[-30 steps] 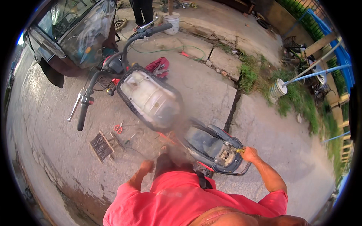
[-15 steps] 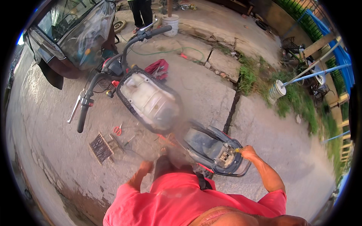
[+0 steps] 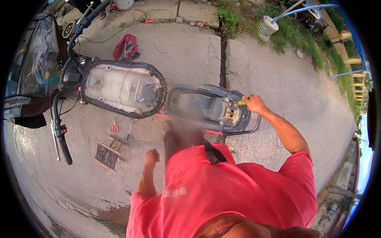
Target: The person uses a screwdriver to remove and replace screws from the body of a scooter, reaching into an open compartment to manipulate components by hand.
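Observation:
My right hand [image 3: 254,104] is closed around a small yellow-handled tool [image 3: 241,102] at the tail of a scooter; the tool's working end is too small to make out. It is beside the latch area [image 3: 229,113] and the black rear grab rail [image 3: 254,127]. The scooter's seat [image 3: 123,88] is tipped forward, its pale underside facing up, baring a dark storage tub [image 3: 198,104]. My left hand [image 3: 152,156] hangs low on the left, fingers curled with nothing visible in them, apart from the scooter.
Handlebars [image 3: 63,85] reach out at the left. On the concrete lie red-handled scissors [image 3: 114,127], a thin tool [image 3: 129,131] and a low woven stool [image 3: 106,156]. A red cloth bundle [image 3: 126,47] lies beyond the seat. A white bucket [image 3: 268,27] stands by the grass.
The view has turned, so the scooter now lies more level across it. My right hand keeps its hold at the tail; my left hand stays low and curled.

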Demonstrator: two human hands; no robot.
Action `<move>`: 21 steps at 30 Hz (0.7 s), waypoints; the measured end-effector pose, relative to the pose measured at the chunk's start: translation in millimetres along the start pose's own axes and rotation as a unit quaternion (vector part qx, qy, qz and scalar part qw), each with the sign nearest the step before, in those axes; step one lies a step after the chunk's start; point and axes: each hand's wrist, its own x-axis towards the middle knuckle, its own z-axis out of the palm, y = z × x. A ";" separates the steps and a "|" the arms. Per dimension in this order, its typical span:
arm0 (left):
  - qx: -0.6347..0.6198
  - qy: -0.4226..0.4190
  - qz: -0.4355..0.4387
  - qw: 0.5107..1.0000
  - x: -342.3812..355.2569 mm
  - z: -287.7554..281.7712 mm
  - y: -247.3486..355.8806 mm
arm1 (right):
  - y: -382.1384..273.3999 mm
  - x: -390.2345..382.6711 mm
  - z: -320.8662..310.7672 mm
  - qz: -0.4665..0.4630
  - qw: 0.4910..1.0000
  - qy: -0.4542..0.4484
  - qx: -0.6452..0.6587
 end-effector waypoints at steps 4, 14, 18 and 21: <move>0.018 0.027 -0.018 0.999 -4.0 -7.0 -8.5 | -40.7 -36.1 -29.9 -0.124 0.987 0.085 -0.053; 0.070 0.025 0.021 0.997 0.9 1.7 14.8 | -53.3 -41.3 -38.2 0.083 0.996 0.026 0.006; 0.064 0.031 0.002 0.998 2.4 4.2 16.3 | -41.5 -47.8 -25.5 -0.053 0.991 0.121 -0.021; 0.056 0.017 0.024 0.998 14.5 -13.5 -4.7 | -36.1 -52.5 -15.1 -0.144 0.963 0.227 0.005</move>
